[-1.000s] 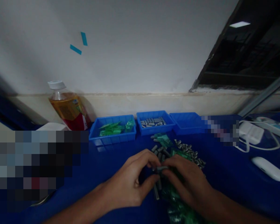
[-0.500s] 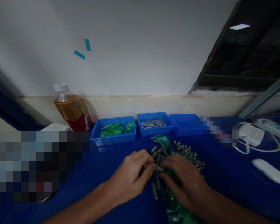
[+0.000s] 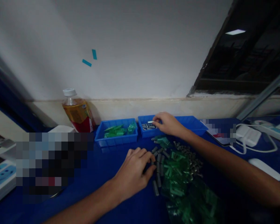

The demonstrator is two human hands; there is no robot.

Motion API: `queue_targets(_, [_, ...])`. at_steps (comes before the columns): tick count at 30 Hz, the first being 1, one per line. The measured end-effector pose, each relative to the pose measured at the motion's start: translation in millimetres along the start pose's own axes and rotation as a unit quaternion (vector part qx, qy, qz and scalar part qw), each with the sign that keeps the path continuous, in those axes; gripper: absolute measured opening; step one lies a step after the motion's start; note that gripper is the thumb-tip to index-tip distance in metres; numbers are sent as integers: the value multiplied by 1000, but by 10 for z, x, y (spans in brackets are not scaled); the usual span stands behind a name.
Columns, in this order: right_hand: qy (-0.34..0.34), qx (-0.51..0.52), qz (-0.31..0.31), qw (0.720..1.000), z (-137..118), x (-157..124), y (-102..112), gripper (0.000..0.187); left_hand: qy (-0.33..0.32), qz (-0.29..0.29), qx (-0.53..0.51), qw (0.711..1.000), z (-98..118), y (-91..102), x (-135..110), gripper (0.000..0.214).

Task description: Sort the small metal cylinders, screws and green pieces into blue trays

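Observation:
My right hand (image 3: 167, 123) reaches out over the middle blue tray (image 3: 142, 132) and pinches a small light metal piece above the grey metal parts lying in it. My left hand (image 3: 134, 170) rests on the blue table with its fingers curled over the small grey metal pieces (image 3: 158, 161) at the edge of a loose heap. The heap also holds green plastic parts (image 3: 177, 169) and more metal bits (image 3: 191, 155) on its right side. What the left fingers hold, if anything, is hidden.
A left blue tray (image 3: 102, 140) holds green parts; a right blue tray (image 3: 193, 123) sits behind my arm. A bottle of amber drink (image 3: 76, 111) stands by the wall. White chargers and cables (image 3: 249, 133), a white oblong device (image 3: 266, 169) lie right; a power strip (image 3: 0, 177) left.
My right hand left the heap and moved up and back to the middle tray with a small metal piece. My left hand stayed at the heap. The view tilted down slightly.

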State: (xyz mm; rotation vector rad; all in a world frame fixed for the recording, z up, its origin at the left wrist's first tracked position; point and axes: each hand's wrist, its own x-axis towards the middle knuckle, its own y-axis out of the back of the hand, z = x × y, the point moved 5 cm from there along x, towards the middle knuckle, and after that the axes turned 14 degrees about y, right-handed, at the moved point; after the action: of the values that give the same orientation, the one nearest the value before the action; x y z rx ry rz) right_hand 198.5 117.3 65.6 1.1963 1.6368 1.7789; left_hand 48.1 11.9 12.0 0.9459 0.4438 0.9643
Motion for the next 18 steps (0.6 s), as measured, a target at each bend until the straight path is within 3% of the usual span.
queue_targets(4, [-23, -20, -62, 998, -22, 250, -179, 28, 30, 26, -4, 999, -62, 9, 14, 17])
queue_targets(9, [-17, -59, 5, 998, -68, 86, -124, 29, 57, 35, 8, 998, -108, -17, 26, 16])
queue_targets(13, [11, -19, -6, 1000, -120, 14, -128, 27, 55, 31, -12, 998, -80, 2, 40, 15])
queue_targets(18, [68, 49, 118, 989, -546, -188, -13, 26, 81, 58, -73, 992, -114, 99, 81, 28])
